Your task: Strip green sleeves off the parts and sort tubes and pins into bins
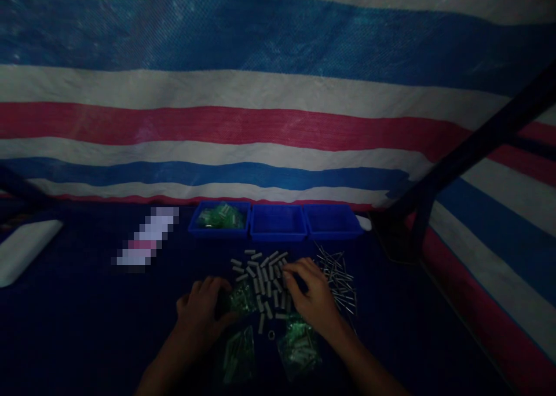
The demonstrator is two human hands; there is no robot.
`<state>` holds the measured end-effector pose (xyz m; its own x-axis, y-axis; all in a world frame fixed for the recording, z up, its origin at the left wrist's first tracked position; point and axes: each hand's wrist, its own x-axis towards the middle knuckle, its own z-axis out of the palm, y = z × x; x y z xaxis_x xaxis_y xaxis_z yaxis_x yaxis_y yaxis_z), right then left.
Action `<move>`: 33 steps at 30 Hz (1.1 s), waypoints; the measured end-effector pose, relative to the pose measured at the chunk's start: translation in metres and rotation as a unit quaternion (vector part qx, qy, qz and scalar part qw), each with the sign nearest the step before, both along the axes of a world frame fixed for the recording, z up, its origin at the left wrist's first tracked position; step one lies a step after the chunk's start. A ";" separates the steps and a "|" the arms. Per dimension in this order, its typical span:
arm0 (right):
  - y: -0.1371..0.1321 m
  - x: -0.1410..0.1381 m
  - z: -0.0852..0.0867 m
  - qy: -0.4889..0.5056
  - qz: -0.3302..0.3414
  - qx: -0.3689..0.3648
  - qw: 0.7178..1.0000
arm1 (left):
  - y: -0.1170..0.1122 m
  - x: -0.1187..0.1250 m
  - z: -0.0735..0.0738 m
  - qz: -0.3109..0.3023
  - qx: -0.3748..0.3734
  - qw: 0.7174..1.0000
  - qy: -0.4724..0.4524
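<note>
Short white plastic tubes (264, 277) lie in a loose pile on the dark blue tabletop. My right hand (310, 292) reaches over the pile's right edge, with thumb and forefinger drawn together on one of the tubes. To the left, my left hand (202, 309) is curved with thumb and fingers apart, beside a clear green-tinted bag (242, 296) of small metal parts; whether it touches the bag is unclear. Nearer me are a bag with long thin pieces (238, 355) and a bag of white tubes (300, 347). A small ring-shaped nut (271, 335) lies between them.
Thin metal rods or long screws (341, 277) are scattered right of my right hand. Behind stand a blue bin with green bags (219, 232) and two more blue bins (278, 237). A white object (28, 251) lies far left. Striped sheeting (260, 124) hangs behind the table.
</note>
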<state>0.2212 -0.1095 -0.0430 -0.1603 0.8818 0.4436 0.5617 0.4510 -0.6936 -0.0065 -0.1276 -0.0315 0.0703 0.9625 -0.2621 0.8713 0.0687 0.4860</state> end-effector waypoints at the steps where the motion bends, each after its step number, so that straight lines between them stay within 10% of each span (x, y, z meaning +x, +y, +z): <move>1: 0.000 0.000 0.000 0.001 0.002 -0.004 1.000 | 0.000 -0.002 0.001 0.010 -0.005 0.999 -0.043; 7: -0.008 -0.005 0.006 0.060 0.006 -0.076 0.995 | 0.007 0.012 0.018 0.034 0.053 0.961 -0.268; 13: -0.014 -0.010 0.012 0.291 0.021 -0.226 0.930 | 0.014 0.054 0.029 -0.096 0.159 0.930 -0.317; 21: -0.005 -0.002 0.015 0.351 0.068 -0.299 0.885 | 0.015 0.061 0.014 -0.091 0.196 0.924 -0.316; 27: -0.009 -0.002 0.010 0.175 -0.009 -0.108 0.979 | 0.020 0.062 0.002 -0.059 0.145 0.932 -0.326; 33: -0.012 -0.001 0.011 0.038 0.039 0.067 0.996 | 0.019 0.063 -0.003 0.018 0.008 0.870 -0.493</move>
<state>0.2197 -0.1216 -0.0319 -0.1872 0.8006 0.5692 0.4699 0.5818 -0.6639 0.0562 -0.1090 -0.0346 0.2235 0.9715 -0.0786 0.0284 0.0741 0.9968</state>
